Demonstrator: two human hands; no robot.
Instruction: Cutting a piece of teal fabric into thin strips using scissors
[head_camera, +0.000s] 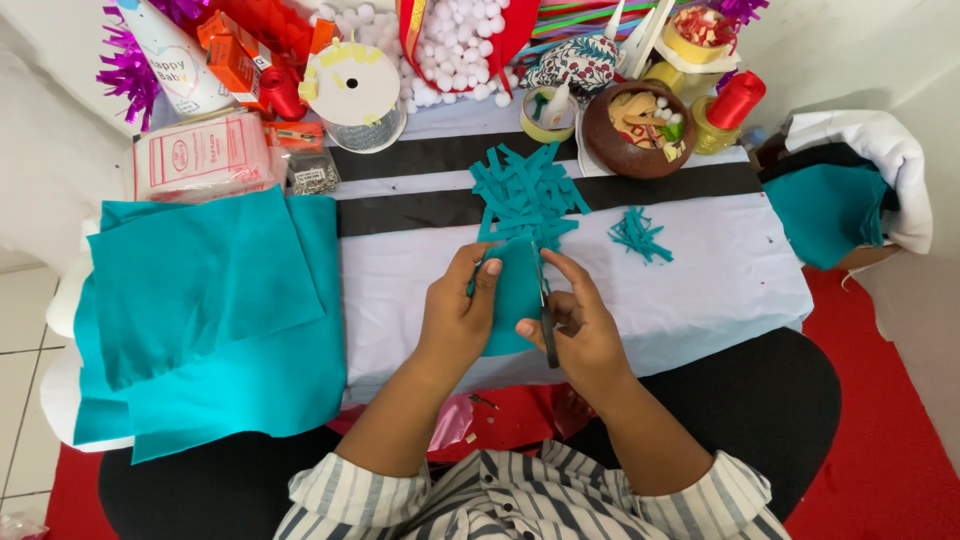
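My left hand (458, 315) pinches the left edge of a small teal felt piece (513, 300) held over the table. My right hand (580, 325) grips black-handled scissors (547, 320), whose blades run up along the right side of that felt piece. Just beyond my hands lies a pile of cut teal felt strips (525, 195), with a smaller heap of strips (638, 235) to its right.
Folded teal felt sheets (200, 320) drape over the white table (700, 290) at left. At the back stand a brown bowl of bits (638, 130), tape rolls (352, 90), white pompoms (450, 40), red thread spools (735, 100) and a staple box (315, 178). More teal felt (825, 210) lies at right.
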